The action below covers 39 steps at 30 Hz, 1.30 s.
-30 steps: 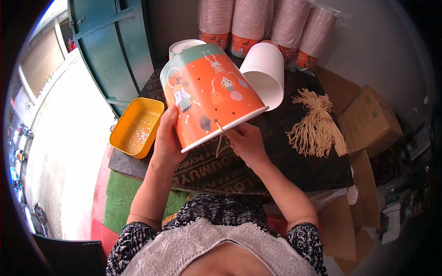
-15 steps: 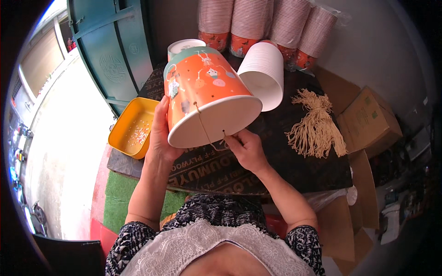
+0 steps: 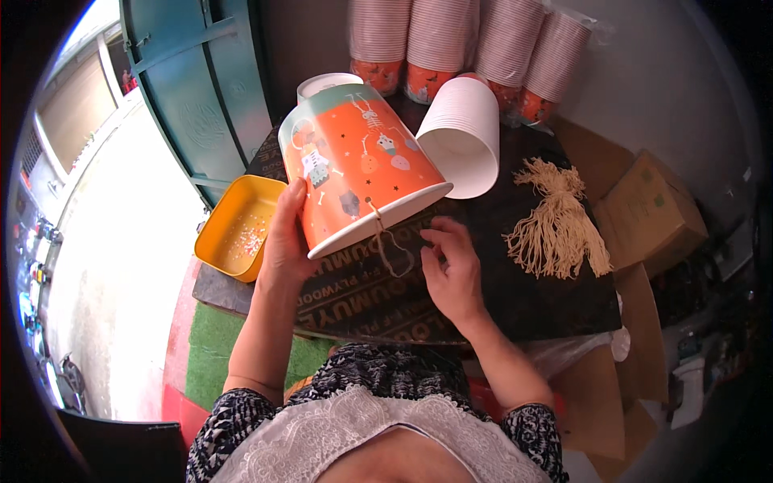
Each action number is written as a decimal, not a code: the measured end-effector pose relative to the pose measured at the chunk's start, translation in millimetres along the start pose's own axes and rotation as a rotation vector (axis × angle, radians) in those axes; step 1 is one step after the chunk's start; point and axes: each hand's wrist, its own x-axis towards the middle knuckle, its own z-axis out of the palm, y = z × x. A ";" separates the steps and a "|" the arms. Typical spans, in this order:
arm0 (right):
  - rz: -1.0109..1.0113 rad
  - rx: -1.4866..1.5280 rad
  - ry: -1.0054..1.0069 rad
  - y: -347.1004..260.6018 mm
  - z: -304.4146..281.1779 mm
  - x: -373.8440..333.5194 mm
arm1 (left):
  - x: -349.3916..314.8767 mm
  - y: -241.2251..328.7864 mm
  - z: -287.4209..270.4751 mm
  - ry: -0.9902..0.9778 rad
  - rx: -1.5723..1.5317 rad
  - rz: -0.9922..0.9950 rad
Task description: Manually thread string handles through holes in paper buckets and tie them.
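My left hand (image 3: 286, 233) grips a large orange paper bucket (image 3: 354, 165) printed with small cartoon figures, tilted on its side with its white rim toward me. A thin beige string (image 3: 386, 245) hangs in a loop from a hole near the rim. My right hand (image 3: 452, 270) hovers just right of that loop, fingers curled near the string's end, above a dark brown board (image 3: 515, 298). Whether the fingers pinch the string I cannot tell.
A stack of white buckets (image 3: 463, 133) lies on its side behind the orange one. A bundle of beige strings (image 3: 555, 225) rests on the board at the right. A yellow tray (image 3: 237, 225) sits left. Wrapped bucket stacks (image 3: 475, 44) stand at the back, cardboard boxes (image 3: 648, 213) at right.
The orange bucket has been tipped and turned, its open rim now lower and facing me less. My right hand has drawn slightly down and right of the rim, leaving the string looped.
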 end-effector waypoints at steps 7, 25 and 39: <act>-0.250 0.218 -0.027 -39.6 3.6 -2.3 | -5.0 -5.6 11.5 -0.054 0.087 -0.018; -0.138 0.985 -0.209 -52.8 13.9 6.6 | -8.0 -13.0 27.9 -0.031 0.129 -0.056; -0.117 0.926 -0.030 -63.4 21.1 8.6 | -7.4 -20.1 25.3 -0.037 0.107 -0.046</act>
